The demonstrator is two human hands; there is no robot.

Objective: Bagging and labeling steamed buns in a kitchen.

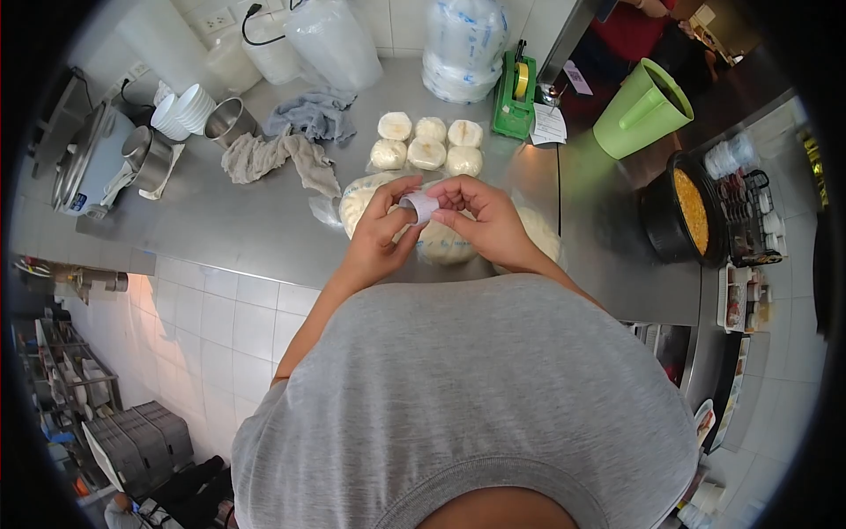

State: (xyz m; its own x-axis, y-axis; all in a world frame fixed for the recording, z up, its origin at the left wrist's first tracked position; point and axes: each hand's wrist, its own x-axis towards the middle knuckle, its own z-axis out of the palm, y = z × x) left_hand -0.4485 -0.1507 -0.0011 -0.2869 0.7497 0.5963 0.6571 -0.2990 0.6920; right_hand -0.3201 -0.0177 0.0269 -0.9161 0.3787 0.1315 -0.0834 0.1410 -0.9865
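Between my hands is a small white roll, which looks like a roll of labels (423, 206). My left hand (382, 231) holds it from the left, with fingers at its opening. The thumb and fingertips of my right hand (477, 210) pinch its right edge. Below and behind the hands, large pale rounds in printed clear plastic bags (449, 246) lie on the steel counter, partly covered by my hands. Another bagged pale round (538, 237) sits beside my right wrist. Just beyond, several smaller pale rounds in clear wrap (426, 152) lie in two rows.
Grey cloths (310, 114), a steel cup (229, 122) and white bowls (193, 111) stand left. A green tape dispenser (514, 99), rolls of plastic bags (462, 53), a green pitcher (638, 112) and a black pot of orange food (691, 211) are behind and right.
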